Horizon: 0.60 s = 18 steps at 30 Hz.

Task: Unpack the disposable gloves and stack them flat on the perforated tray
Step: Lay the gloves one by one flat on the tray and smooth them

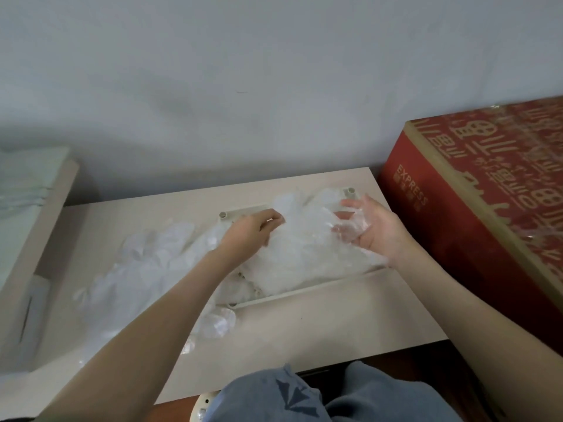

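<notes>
A cream perforated tray (pixel 304 291) lies on the small beige table (pixel 335 324), mostly covered by a stack of clear disposable gloves (pixel 298 263). My left hand (pixel 253 231) is curled over the stack's far left part and pinches the plastic. My right hand (pixel 371 229) hovers palm-up over the tray's right end, fingers loosely bent with a crumpled clear glove (pixel 350 229) lying in them. More clear gloves (pixel 146 263) are spread loosely on the table to the left of the tray.
A large red printed carton (pixel 487 208) stands against the table's right side. A beige ledge with a pale stack (pixel 27 190) is at the left. The wall is close behind. My knees in blue jeans (pixel 304 397) are at the table's near edge.
</notes>
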Tool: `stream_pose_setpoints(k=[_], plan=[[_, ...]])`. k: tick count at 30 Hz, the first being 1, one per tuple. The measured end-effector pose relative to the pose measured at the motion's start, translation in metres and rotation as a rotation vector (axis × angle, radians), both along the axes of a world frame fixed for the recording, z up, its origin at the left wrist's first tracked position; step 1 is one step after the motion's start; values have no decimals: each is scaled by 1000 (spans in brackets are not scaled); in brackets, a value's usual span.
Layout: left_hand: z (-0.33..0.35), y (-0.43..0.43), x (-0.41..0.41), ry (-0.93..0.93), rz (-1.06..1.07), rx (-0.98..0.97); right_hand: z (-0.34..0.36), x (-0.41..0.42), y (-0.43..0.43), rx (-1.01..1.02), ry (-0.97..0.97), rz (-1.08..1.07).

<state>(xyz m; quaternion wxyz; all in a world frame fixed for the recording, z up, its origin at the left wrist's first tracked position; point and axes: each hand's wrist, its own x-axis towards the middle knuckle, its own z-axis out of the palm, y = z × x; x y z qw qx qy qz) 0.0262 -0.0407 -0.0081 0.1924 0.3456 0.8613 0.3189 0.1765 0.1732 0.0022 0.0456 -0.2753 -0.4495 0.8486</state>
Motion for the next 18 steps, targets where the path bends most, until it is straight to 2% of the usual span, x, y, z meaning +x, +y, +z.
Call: stream_pose_setpoints(k=[2,4,6,9,13,15,18], plan=[[2,-2,1,-23,-49,-6,2,-7,2,108,-7,-9],[2,-3,1,-13,-56,-24,6,-13,2,443,-127,34],[3,-5,0,-13,-54,-34,10,-16,0,738,-223,194],[7,-4,0,-40,-43,-31,14,-20,-13,1020,-285,491],[9,-2,-1,-57,-12,-41,7,-27,-29,1405,-384,696],[8,-2,-4,-57,15,-48,2,-30,-32,1488,-423,717],[9,-2,-5,-69,25,-29,-4,-32,-33,1481,-418,667]])
